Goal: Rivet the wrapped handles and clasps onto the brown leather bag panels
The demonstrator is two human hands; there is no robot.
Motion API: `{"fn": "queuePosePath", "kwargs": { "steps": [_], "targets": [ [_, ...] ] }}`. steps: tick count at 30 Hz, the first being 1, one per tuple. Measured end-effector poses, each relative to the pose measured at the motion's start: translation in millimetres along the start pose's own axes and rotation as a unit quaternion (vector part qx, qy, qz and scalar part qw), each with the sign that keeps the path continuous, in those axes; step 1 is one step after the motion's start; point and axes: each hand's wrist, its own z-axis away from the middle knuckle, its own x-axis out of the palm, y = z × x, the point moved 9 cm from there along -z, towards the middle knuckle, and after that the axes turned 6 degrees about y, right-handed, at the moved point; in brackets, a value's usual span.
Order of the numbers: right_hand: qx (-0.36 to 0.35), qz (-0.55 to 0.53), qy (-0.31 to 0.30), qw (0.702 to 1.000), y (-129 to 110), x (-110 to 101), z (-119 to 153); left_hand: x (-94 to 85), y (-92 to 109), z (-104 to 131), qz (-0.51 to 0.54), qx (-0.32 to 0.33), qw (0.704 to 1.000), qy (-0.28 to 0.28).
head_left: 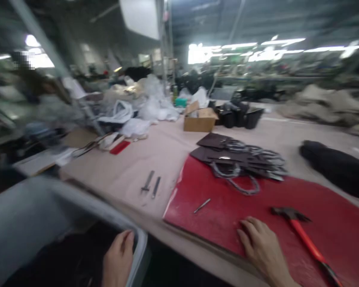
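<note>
My left hand (119, 257) is beside the rim of a large grey bin (140, 243), thumb and fingers bent together. Whether anything is between them cannot be made out. Dark material (66, 255) lies inside that bin. My right hand (261, 243) rests on a red mat (221, 227) near the table's front edge, fingers loosely bent and thumb apart, holding nothing. To its right lies a claw hammer (306, 237) with an orange-red handle. A short metal punch-like rod (202, 205) is on the mat's left part. Dark brown pieces with plastic-wrapped handles (239, 159) are stacked behind.
Two slim tools (152, 185) lie on the pale tabletop left of the mat. Farther back are a red flat piece (120, 147), a cardboard box (199, 121), dark containers (242, 115) and clear plastic bags (155, 101). A black bundle (338, 167) lies at the right.
</note>
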Motion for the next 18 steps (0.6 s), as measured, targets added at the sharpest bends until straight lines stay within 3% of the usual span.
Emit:
{"fn": "queuePosePath", "kwargs": {
  "steps": [3, 6, 9, 13, 18],
  "targets": [
    [0.032, 0.026, 0.038, 0.998, 3.2, -5.2, 1.6, 45.3, 102.8, -17.6, 0.046, 0.144, 0.987, -0.054],
    [0.062, 0.011, 0.042, 0.997, -0.7, -5.8, 4.9, 99.3, 222.4, -4.6, 0.111, 0.289, 0.946, -0.098],
    [0.076, -0.014, 0.042, 0.996, -1.1, -6.7, 9.9, 173.9, 314.0, 3.5, 0.093, 0.381, 0.908, -0.146],
    [0.074, -0.020, 0.060, 0.995, 2.0, -8.1, 13.6, 271.7, 395.3, -6.2, 0.003, 0.453, 0.873, -0.180],
    [0.051, 0.006, 0.095, 0.994, 3.3, -6.6, 17.2, 366.2, 470.8, -0.3, -0.054, 0.521, 0.822, -0.224]
  ]
}}
